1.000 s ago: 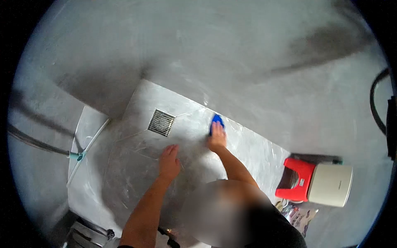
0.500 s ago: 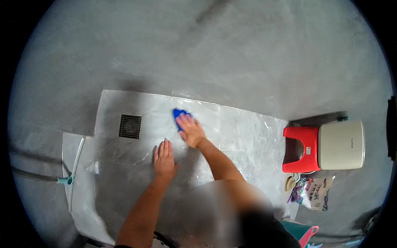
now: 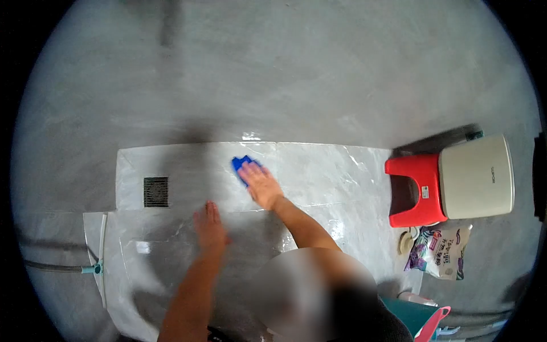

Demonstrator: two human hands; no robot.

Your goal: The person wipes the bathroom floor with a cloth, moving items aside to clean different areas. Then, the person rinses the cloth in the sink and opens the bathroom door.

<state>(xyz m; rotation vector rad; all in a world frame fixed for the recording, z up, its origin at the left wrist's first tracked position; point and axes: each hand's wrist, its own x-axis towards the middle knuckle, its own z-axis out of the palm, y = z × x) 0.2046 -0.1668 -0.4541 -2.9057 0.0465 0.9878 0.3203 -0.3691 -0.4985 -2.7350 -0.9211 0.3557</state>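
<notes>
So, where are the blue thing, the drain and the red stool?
Blue thing (image 3: 237, 163): head view, its exposed upper-left part.
Drain (image 3: 156, 192): head view, the grate's middle.
Red stool (image 3: 433, 185): head view, solid part right of the opening.

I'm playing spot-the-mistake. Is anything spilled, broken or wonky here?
Nothing looks clearly broken or tipped over. The floor, where the right hand lies on a blue cloth, has bright shiny patches; I can't tell whether they're water or just light. The drain grate looks in place.
</notes>
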